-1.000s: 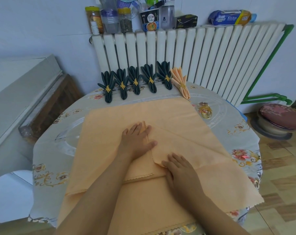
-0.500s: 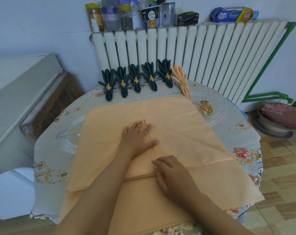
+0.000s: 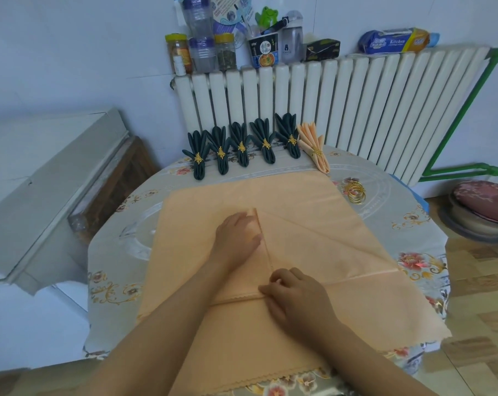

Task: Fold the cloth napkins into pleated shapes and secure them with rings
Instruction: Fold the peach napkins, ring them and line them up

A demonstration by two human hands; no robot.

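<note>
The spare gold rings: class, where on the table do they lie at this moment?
In the head view the spare gold rings lie in a small pile on the table's far right part, just off the right edge of the spread orange napkin, below the finished orange napkin.

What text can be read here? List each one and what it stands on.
"Kitchen": on the blue and yellow package lying on top of the radiator.
Instant noodle cup: printed characters, too blurred to read.
Jars, bottles and black box: nothing legible.
</note>
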